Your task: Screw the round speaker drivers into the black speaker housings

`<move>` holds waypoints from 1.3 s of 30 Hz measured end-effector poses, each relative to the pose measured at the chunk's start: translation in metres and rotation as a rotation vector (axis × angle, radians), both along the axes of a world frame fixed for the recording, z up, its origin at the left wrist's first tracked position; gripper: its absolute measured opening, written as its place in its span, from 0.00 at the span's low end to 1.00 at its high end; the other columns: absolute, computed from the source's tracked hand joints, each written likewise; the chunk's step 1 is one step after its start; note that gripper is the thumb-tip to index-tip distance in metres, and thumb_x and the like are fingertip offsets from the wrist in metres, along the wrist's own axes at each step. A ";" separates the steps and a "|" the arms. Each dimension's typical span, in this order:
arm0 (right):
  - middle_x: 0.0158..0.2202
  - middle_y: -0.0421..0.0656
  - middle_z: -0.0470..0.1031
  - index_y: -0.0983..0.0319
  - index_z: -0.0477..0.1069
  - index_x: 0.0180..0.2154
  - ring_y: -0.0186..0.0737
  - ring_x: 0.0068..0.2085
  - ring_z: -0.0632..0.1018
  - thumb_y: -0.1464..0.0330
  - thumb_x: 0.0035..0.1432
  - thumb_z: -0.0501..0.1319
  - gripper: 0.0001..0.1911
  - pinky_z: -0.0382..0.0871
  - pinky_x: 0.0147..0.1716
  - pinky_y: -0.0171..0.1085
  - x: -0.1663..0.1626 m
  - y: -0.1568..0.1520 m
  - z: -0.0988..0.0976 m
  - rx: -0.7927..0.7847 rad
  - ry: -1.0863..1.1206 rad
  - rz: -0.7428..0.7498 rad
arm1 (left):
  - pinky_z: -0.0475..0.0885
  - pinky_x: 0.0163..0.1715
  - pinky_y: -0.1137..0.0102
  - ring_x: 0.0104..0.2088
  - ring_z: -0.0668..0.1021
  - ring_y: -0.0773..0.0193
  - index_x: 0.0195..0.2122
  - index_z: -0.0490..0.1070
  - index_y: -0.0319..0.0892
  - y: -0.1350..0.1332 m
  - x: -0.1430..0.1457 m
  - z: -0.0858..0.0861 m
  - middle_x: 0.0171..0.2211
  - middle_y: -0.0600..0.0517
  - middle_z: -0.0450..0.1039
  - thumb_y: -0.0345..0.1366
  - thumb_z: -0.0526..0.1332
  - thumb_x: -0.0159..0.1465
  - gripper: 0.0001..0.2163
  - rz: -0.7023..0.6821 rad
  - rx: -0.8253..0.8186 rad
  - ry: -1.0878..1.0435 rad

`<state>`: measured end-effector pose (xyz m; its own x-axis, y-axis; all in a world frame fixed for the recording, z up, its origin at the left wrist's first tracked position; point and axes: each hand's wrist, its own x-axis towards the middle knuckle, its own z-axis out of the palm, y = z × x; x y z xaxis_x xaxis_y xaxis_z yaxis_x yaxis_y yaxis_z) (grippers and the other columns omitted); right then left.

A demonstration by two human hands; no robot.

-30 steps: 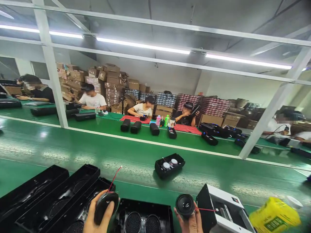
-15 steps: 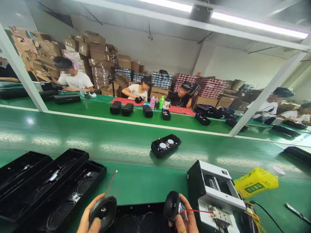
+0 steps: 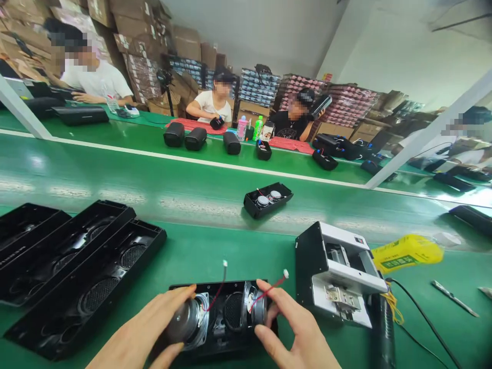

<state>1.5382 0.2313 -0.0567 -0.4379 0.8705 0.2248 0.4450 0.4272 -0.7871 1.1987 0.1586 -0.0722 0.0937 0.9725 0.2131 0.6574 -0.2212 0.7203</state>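
Observation:
My left hand (image 3: pixel 163 320) is closed around a round black speaker driver (image 3: pixel 185 323), tilted over the left part of a black speaker housing (image 3: pixel 219 341). In my right hand (image 3: pixel 288 323) a second speaker driver (image 3: pixel 257 306) stands on edge above the housing's right part, gripped between thumb and fingers. Each driver has a thin wire ending in a small white plug (image 3: pixel 285 274). Between the drivers, a round mesh grille (image 3: pixel 233 310) shows inside the housing. Whether either driver touches its seat I cannot tell.
Several open black housings (image 3: pixel 96 277) lie at left. A white and black machine (image 3: pixel 342 277) stands at right, beside a yellow bag (image 3: pixel 409 253) and tweezers (image 3: pixel 455 298). A housing with two drivers (image 3: pixel 268 201) sits on the green belt (image 3: pixel 184 179). Several people work across it.
Both hands have turned the drivers over and brought them above the housing, so their wires now point up. My view has tilted downward, showing more of the housing.

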 end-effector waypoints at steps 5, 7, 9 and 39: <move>0.42 0.43 0.82 0.56 0.68 0.65 0.43 0.40 0.80 0.70 0.61 0.64 0.30 0.73 0.44 0.42 -0.006 0.000 0.004 0.230 -0.269 -0.017 | 0.76 0.60 0.62 0.56 0.84 0.47 0.60 0.79 0.62 0.018 0.010 0.017 0.59 0.55 0.79 0.41 0.65 0.64 0.22 -0.074 -0.030 0.117; 0.48 0.44 0.83 0.56 0.70 0.62 0.44 0.42 0.80 0.71 0.58 0.66 0.30 0.70 0.44 0.42 -0.008 0.002 0.011 0.231 -0.363 0.034 | 0.79 0.56 0.64 0.54 0.85 0.48 0.58 0.80 0.62 0.023 0.015 0.020 0.59 0.56 0.79 0.41 0.65 0.63 0.22 -0.058 -0.007 0.145; 0.52 0.42 0.83 0.55 0.72 0.61 0.43 0.44 0.80 0.72 0.58 0.68 0.29 0.67 0.44 0.42 -0.012 0.006 0.021 0.196 -0.417 0.074 | 0.81 0.53 0.65 0.52 0.86 0.49 0.58 0.80 0.63 0.025 0.018 0.018 0.59 0.56 0.80 0.41 0.66 0.62 0.22 -0.053 0.007 0.184; 0.45 0.37 0.83 0.56 0.77 0.55 0.43 0.43 0.75 0.60 0.61 0.76 0.23 0.50 0.44 0.46 -0.041 0.024 0.034 0.099 -0.649 0.157 | 0.85 0.36 0.63 0.41 0.88 0.56 0.49 0.77 0.46 0.048 0.031 0.020 0.47 0.52 0.85 0.32 0.52 0.74 0.14 -0.281 0.306 0.537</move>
<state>1.4970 0.2550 -0.0223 -0.6304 0.7746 -0.0512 0.7415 0.5814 -0.3348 1.2293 0.2063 -0.0523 0.5041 0.7991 0.3276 0.7942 -0.5779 0.1875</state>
